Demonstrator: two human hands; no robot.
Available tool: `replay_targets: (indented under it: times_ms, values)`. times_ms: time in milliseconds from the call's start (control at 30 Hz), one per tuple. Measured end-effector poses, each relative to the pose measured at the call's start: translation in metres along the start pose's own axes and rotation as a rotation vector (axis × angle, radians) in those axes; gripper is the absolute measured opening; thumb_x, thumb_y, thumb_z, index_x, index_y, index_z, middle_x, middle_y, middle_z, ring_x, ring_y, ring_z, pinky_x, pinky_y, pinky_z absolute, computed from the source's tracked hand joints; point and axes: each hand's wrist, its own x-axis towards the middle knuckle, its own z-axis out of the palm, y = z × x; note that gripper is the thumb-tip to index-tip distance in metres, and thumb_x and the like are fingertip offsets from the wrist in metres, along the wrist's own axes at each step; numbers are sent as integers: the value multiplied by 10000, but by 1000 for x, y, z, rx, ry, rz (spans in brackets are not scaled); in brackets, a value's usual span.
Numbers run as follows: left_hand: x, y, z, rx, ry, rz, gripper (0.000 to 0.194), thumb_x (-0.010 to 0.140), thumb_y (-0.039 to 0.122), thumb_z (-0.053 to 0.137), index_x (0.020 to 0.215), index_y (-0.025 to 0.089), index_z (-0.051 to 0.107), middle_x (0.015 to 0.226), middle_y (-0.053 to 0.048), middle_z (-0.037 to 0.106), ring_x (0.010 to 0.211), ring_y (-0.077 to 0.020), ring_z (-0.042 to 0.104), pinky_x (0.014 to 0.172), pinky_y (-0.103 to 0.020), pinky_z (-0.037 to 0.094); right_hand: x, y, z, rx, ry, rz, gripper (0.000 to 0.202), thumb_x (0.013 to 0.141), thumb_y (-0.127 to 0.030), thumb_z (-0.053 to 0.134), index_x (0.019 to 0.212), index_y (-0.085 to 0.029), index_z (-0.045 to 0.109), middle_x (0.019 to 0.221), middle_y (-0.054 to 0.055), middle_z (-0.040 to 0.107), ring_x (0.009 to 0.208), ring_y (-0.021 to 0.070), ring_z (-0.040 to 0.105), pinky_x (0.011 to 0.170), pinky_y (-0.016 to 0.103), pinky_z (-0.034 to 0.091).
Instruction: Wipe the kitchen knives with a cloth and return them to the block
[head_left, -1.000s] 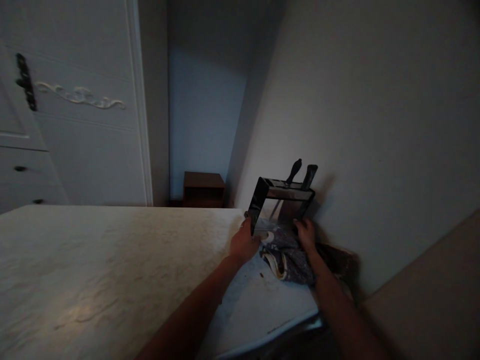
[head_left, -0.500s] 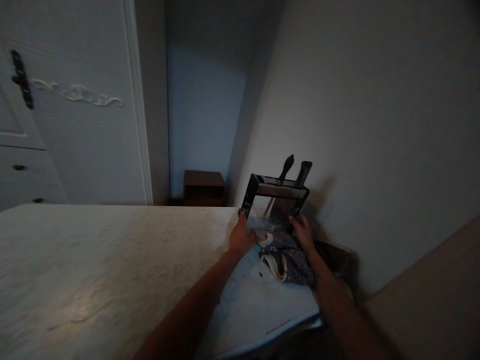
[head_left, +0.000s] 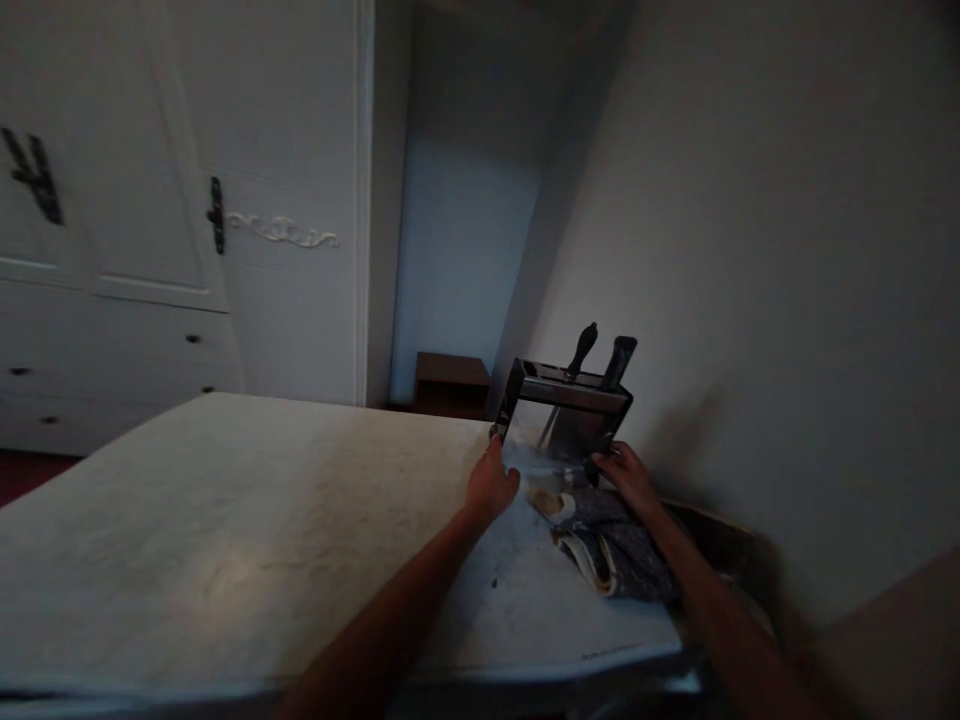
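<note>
A black and silver knife rack (head_left: 577, 393) stands at the far right end of the table, beside the wall. Two black-handled knives are slotted into its top: one with a rounded handle (head_left: 583, 348), the other with a flatter handle (head_left: 620, 361). A broad blade (head_left: 576, 432) hangs inside the frame. My left hand (head_left: 491, 482) is closed on the lower left leg of the rack. On the other side, my right hand (head_left: 624, 472) grips the lower right leg. A crumpled grey cloth with pale edges (head_left: 622, 555) lies just in front of the rack, below my right hand.
The pale, marbled tabletop (head_left: 300, 500) stretches to the left. A wall (head_left: 750, 250) rises close on the right. Behind the table are a white wardrobe (head_left: 300, 310) and a low brown cabinet (head_left: 452, 370). A dark container (head_left: 712, 535) sits partly hidden by my right forearm.
My view has turned left, showing more of the wardrobe. Both hands keep hold of the rack, which now sits slightly farther from the cloth.
</note>
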Motion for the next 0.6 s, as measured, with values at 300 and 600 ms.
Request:
replay_targets:
  times_ms: [300, 600]
  values:
    - [-21, -20, -41, -55, 9, -53, 708, 721, 178, 540, 1415, 194, 404, 1214, -88, 634, 1128, -251, 587, 990, -374, 452, -13, -28, 34, -39, -90, 73, 459, 482, -467, 786, 793, -213, 565, 785, 54, 698, 819, 278, 671, 691, 367, 532]
    - [-46, -48, -98, -98, 114, -100, 667, 719, 163, 543, 1376, 190, 432, 1158, -85, 650, 1048, -232, 623, 929, -352, 490, -33, -65, 89, 26, -300, 147, 473, 502, -451, 833, 806, -189, 582, 790, 59, 703, 771, 255, 677, 665, 356, 550]
